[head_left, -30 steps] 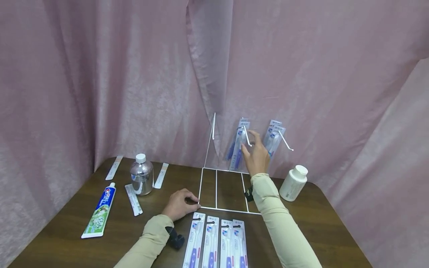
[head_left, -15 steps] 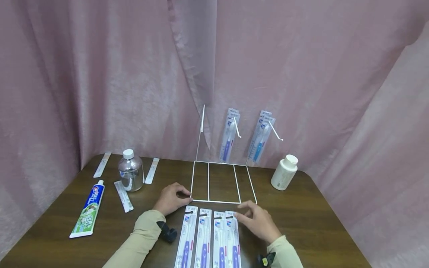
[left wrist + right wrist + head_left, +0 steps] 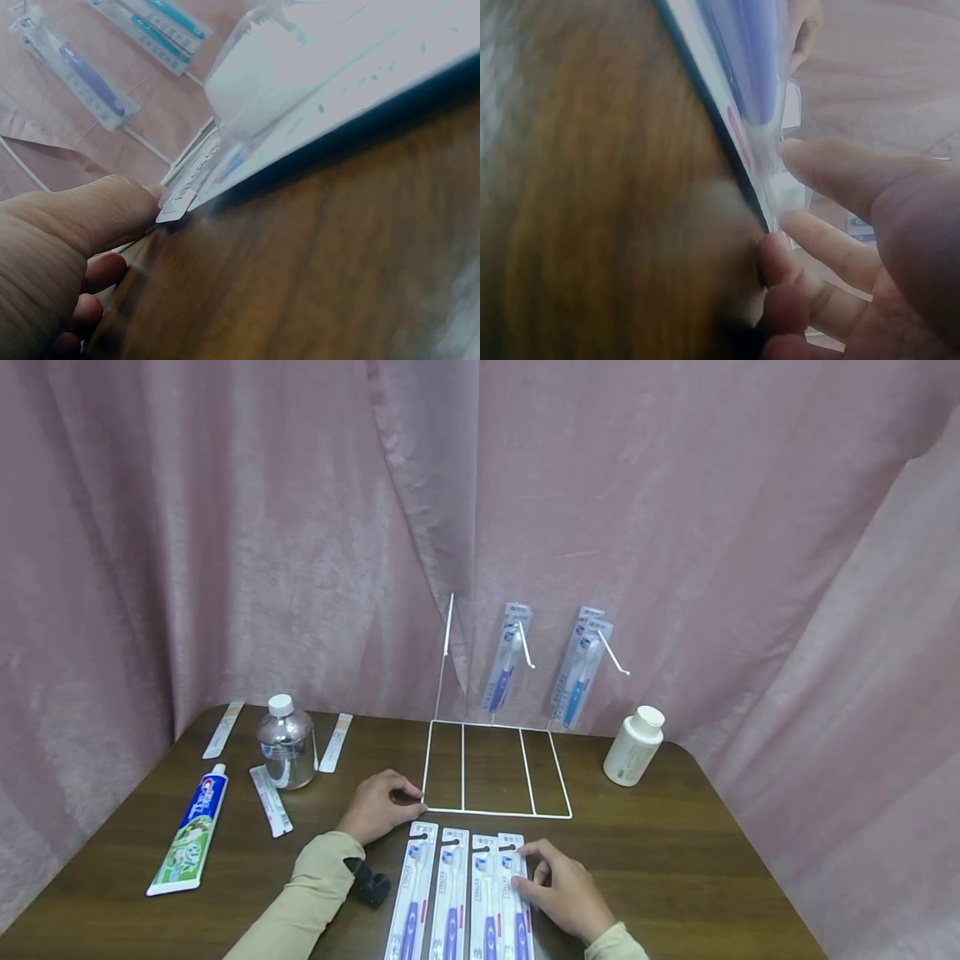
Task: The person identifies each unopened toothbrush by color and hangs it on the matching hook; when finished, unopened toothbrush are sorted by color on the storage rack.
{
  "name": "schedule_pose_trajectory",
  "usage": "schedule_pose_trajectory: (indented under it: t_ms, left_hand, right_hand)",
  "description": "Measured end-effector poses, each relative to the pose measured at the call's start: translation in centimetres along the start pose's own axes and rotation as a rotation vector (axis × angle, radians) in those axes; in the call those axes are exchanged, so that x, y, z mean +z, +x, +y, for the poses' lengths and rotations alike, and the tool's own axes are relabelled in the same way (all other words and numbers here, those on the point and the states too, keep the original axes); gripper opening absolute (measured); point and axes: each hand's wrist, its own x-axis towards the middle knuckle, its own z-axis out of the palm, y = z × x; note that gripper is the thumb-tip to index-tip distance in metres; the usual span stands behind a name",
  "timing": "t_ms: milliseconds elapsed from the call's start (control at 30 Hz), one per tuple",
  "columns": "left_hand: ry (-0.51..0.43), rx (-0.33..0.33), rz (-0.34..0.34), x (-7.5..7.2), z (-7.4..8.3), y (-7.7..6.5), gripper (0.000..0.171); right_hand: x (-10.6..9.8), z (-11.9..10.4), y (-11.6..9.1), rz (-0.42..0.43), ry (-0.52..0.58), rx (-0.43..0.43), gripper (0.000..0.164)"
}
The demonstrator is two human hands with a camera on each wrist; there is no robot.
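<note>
My left hand pinches the front left corner of a white wire display rack, thumb and fingertips meeting at the wire. Several packaged toothbrushes with purple handles lie side by side in front of the rack. At the rightmost packaged toothbrush is my right hand, its thumb on the clear cover and fingertips at the edge. The right wrist view shows this thumb against the plastic. On the rack's hooks hang a purple packaged toothbrush and, farther right, blue ones. The left hook is bare.
A toothpaste tube lies at the left, near a clear bottle with a white cap and several narrow white sachets. A white pill bottle stands right of the rack. A pink curtain hangs behind the table.
My right hand has come down from the middle hook to the rightmost packaged toothbrush on the table. The purple toothbrush stays hanging there. My left hand keeps its place on the rack corner.
</note>
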Motion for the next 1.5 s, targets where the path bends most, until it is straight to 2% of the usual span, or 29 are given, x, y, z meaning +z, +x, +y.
schedule_pose_trajectory:
  t_ms: [233, 600, 767, 900, 1033, 1200, 1400, 1500]
  left_hand:
    - [-0.005, -0.024, -0.014, 0.1, -0.2, 0.1, 0.016]
    - [0.004, -0.001, -0.004, -0.1, -0.5, 0.1, 0.016]
    - [0.005, -0.019, 0.005, -0.2, -0.7, -0.1, 0.017]
    - [0.004, -0.021, -0.006, 0.0, -0.6, -0.1, 0.016]
    - [-0.009, -0.007, -0.003, 0.1, -0.3, 0.1, 0.016]
    - [-0.008, -0.016, -0.004, -0.1, -0.1, 0.2, 0.016]
    - [-0.002, -0.015, -0.001, -0.2, -0.1, 0.2, 0.017]
    - [-0.001, -0.011, -0.005, 0.0, -0.1, 0.1, 0.017]
  right_hand:
    - [0.1, 0.0, 0.2, 0.03, -0.027, 0.031, 0.033]
    - [0.3, 0.1, 0.4, 0.106, 0.016, 0.035, 0.029]
    - [0.4, 0.1, 0.4, 0.092, 0.037, 0.024, 0.029]
    - [0.0, -0.1, -0.1, 0.102, -0.001, 0.044, 0.03]
    - [-1.5, -1.1, -0.5, 0.179, -0.096, 0.068, 0.032]
    - [-4.9, -2.6, 0.3, 0.277, -0.208, 0.06, 0.032]
    - [-9.3, -3.7, 3.8, 0.469, -0.321, -0.099, 0.035]
    - [-10.9, -4.2, 6.1, 0.58, -0.323, -0.185, 0.037]
